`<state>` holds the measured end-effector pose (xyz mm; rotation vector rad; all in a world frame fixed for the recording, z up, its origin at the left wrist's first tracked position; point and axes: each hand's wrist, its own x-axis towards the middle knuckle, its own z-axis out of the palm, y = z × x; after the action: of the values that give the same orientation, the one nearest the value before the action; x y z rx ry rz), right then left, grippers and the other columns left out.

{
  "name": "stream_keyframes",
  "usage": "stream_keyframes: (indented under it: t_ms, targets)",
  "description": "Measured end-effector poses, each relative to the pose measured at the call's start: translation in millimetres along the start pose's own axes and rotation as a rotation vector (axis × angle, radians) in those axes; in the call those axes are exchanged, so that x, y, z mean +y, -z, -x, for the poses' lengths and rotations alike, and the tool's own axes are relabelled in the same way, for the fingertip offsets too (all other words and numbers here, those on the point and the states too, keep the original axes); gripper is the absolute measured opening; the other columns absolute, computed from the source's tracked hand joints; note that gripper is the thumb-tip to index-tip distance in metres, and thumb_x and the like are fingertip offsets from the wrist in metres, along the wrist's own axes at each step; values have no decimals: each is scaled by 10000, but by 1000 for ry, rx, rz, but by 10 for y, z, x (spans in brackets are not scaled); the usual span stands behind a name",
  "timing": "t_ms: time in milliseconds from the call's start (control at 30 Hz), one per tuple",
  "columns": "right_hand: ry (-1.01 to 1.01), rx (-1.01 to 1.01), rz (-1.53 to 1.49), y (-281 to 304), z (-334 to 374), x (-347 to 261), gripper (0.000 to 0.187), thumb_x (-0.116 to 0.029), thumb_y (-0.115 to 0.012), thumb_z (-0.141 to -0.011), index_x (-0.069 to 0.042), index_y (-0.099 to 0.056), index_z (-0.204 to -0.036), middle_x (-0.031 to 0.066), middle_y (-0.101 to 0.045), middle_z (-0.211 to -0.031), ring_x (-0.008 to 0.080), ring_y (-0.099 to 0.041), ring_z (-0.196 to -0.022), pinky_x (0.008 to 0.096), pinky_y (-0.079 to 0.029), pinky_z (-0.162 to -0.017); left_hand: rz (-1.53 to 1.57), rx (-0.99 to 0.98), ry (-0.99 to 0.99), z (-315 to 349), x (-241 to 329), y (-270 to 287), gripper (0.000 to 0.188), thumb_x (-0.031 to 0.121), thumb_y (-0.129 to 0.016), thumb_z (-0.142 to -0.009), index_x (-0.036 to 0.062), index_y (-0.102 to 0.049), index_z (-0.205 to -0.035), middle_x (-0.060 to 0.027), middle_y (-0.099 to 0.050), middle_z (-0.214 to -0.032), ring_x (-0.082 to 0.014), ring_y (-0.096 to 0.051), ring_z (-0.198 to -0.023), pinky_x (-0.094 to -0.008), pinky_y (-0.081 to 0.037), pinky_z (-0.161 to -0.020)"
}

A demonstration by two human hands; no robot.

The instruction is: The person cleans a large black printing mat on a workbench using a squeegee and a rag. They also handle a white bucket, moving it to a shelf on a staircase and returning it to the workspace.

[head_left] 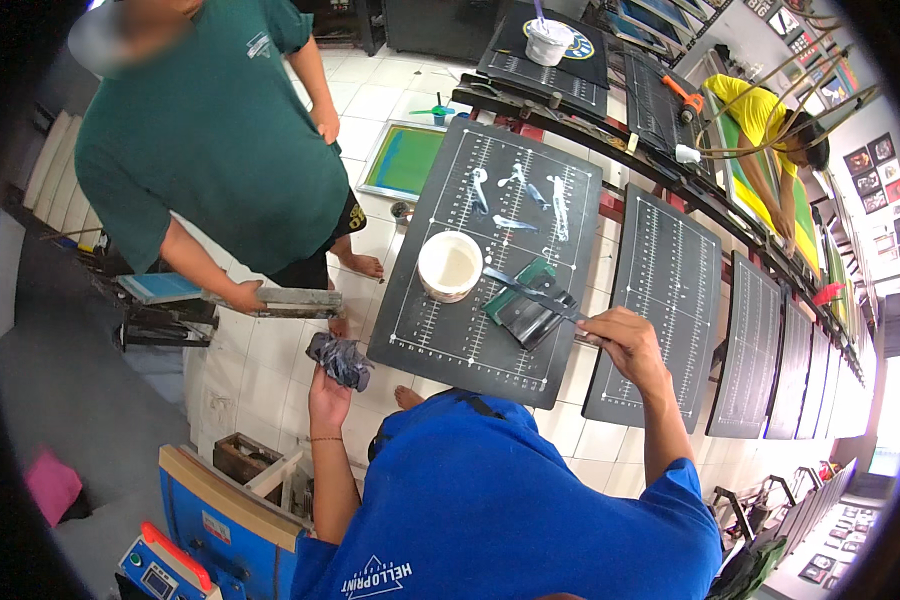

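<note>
My left hand [330, 403] is closed round a crumpled dark grey, stained rag [341, 361], off the near left edge of a black gridded platen [425, 345]. In my right hand [625, 343] I grip a long dark spatula [532, 291], its tip pointing left toward a white tub [450, 266]. The spatula passes over a green and black squeegee-like piece [526, 318] on the platen; whether they touch I cannot tell. Pale smears of ink [516, 222] streak the platen's far half. The tub stands upright with off-white contents.
A person in a green shirt [210, 150] stands at left, holding a flat wooden piece [300, 302]. A green screen frame [402, 160] lies on the tiled floor. More platens [662, 300] line up rightward. Another person in yellow [750, 110] leans in at far right.
</note>
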<state>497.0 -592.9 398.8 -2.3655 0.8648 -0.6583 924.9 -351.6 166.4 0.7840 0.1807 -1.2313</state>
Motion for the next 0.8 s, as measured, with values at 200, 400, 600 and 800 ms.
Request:
stream_keyframes:
  t_ms: [200,400,600,800]
  targets:
    - [-496,570,-469,-108,33,880,226,-156,-608,-938,-8,-688,-1089,40,-620,-741,121,-557,-683,255,-432,-596,-34,-14,-4,11,-69,-156,379,268,-389,-1032,67,-512,-1330,-105,-565,-1336,-256,-541,-1221,-440,-423,-1050]
    - [-729,869,-1253,-646,-433,2387,283,-215,-552,-992,-34,-566,-1209,31,-649,-931,65,-545,-721,210,-448,-617,-122,79,-10,190,-144,-248,379,297,-388,-1034,82,-528,-1313,-86,-592,-1274,-241,-566,-1133,-424,-460,-960]
    - [-882,744,-1019,-769,-890,3340,150,-205,-564,-961,-69,-614,-1002,25,-679,-880,51,-534,-690,206,-442,-575,-155,56,-61,377,-169,-263,377,292,-409,-1027,84,-521,-1321,-103,-567,-1319,-252,-555,-1182,-429,-434,-1031]
    - [-1040,522,-489,-830,-753,3668,282,-329,-544,-952,-67,-620,-1022,24,-583,-773,89,-487,-544,251,-402,-441,-134,132,-91,672,-235,-184,368,269,-410,-1027,71,-530,-1313,-96,-570,-1316,-256,-543,-1197,-436,-414,-1054]
